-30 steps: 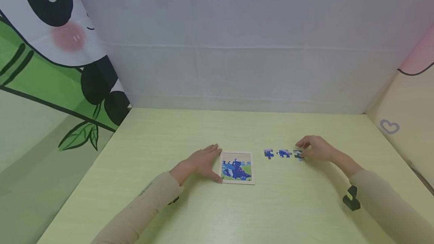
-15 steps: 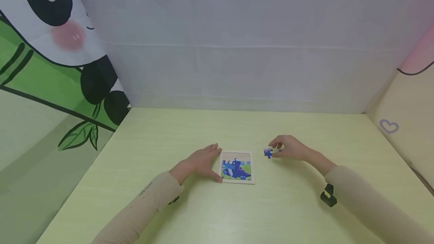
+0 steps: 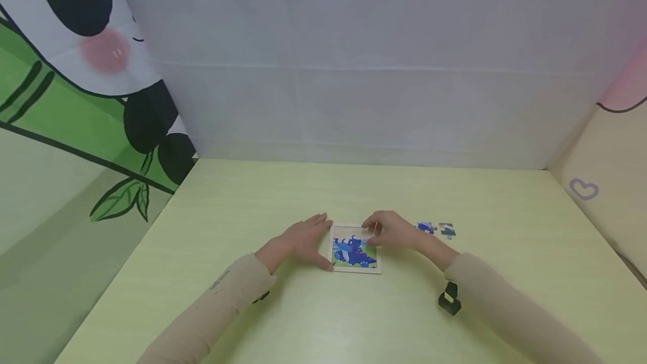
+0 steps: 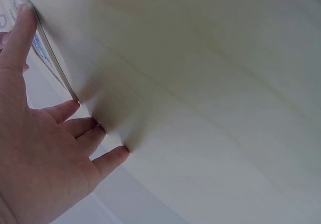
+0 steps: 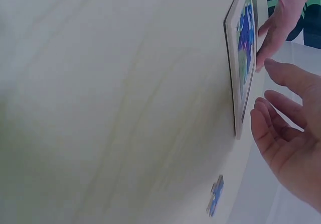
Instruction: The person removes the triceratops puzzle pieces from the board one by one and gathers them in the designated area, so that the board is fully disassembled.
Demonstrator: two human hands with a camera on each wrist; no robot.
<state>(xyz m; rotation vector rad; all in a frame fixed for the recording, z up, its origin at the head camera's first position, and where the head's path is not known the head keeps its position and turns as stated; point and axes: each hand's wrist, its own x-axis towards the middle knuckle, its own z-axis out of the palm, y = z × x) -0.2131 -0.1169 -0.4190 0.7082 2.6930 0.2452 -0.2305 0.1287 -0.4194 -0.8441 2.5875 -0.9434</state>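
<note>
A small wooden puzzle board (image 3: 349,233) with a blue dinosaur picture lies near the middle of the pale green table (image 3: 323,195). My left hand (image 3: 302,240) rests flat against its left edge, fingers straight; the left wrist view shows that left hand (image 4: 40,153) beside the board's rim (image 4: 50,63). My right hand (image 3: 386,232) hovers over the board's upper right corner, fingers curled down around a blue puzzle piece that is mostly hidden. Two loose blue pieces (image 3: 426,228) (image 3: 447,231) lie to the right. The right wrist view shows the board (image 5: 239,58), my right hand (image 5: 286,133) and one loose piece (image 5: 215,196).
A white cloth wall closes off the back of the table. A panda and bamboo panel (image 3: 76,72) stands on the left, a cream panel with a heart (image 3: 583,189) on the right. A black wrist camera (image 3: 449,299) hangs under my right sleeve.
My right hand went from the rightmost loose piece to the leftmost one, took it, and has moved left over the board. Two loose pieces are left. The left hand has stayed put.
</note>
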